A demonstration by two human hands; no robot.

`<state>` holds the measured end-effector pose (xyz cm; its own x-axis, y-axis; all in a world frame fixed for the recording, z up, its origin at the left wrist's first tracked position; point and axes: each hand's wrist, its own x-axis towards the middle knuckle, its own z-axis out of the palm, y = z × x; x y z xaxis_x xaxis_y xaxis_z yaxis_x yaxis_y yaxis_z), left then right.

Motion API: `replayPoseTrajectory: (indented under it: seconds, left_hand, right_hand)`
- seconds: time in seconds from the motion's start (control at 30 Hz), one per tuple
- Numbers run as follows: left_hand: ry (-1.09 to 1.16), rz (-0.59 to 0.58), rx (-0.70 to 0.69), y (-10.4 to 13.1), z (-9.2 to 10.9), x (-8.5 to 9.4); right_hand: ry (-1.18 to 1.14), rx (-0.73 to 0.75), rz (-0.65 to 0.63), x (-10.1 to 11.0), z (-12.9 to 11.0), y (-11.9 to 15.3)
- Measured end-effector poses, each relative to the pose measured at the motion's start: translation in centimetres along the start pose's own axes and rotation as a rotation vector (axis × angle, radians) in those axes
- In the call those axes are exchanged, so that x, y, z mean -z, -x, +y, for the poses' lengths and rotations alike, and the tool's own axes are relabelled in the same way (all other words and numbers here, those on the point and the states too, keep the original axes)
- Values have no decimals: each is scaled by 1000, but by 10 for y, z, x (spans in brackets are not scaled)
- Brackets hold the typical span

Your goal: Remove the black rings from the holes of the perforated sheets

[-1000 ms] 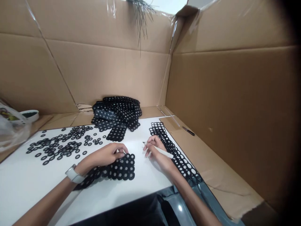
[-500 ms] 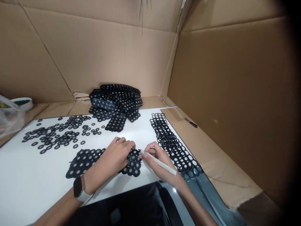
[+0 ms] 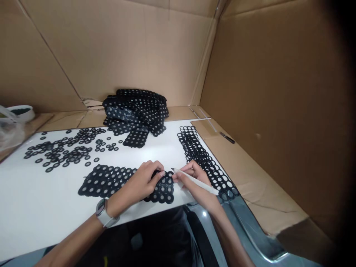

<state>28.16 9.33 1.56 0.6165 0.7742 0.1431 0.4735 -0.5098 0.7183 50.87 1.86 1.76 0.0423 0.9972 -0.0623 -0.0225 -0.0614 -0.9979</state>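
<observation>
A sheet of joined black discs with pale grey centres [image 3: 102, 181] lies on the white board, running under my left hand [image 3: 147, 180]. That hand rests over the sheet with its thumb and index finger closed on a fold of it. My right hand [image 3: 193, 176] grips a slim white pen-like tool [image 3: 198, 182] with a dark pointed tip. Its fingertips are at the sheet's right edge, and the tool tip points left, close to that edge. Whether the tip touches the sheet I cannot tell.
Loose black rings [image 3: 75, 154] are scattered at the left of the white board [image 3: 25, 207]. A pile of black dotted sheets [image 3: 136, 107] stands at the back. Black open ring netting [image 3: 200, 159] lies along the right edge. A knife [image 3: 227, 137] lies on cardboard, and cardboard walls [image 3: 267, 96] enclose the back and right.
Both hands have shifted slightly right, along with the right end of the disc sheet. The dark tip of the white tool now shows. The camera view has tilted a little.
</observation>
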Motion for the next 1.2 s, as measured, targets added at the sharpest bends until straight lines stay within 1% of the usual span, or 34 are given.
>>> replayPoseTrajectory:
  seconds: [0.1,0.23,0.43,0.63,0.73,0.9,1.03,1.1,1.2]
  left_hand:
    - [55,-1,-8,-3,-3,1]
    - [72,-2,16,-5,1,2]
    - [75,2,17,-3,5,5]
    - [77,-6,20,-3,3,4]
    - [61,-11,-6,-2,2,3]
    - [-66,-6,-69,3,-1,-3]
    - [-34,8,-95,3,-1,-4]
    - [-4,8,-76,3,0,-3]
    - [22,-2,-8,0,3,-1]
  right_hand:
    - [44,36,-17,0,-4,2]
    - [96,85,-35,0,-3,-1]
    - [208,51,-49,-1,8,-6]
    - [222,54,-59,-2,6,-6]
    - [230,53,-77,-2,5,-7]
    - [250,45,-82,-6,5,-13]
    - [278,38,-62,-10,4,-14]
    - [254,48,-59,-9,3,-12]
    - [137,63,-32,0,1,-7]
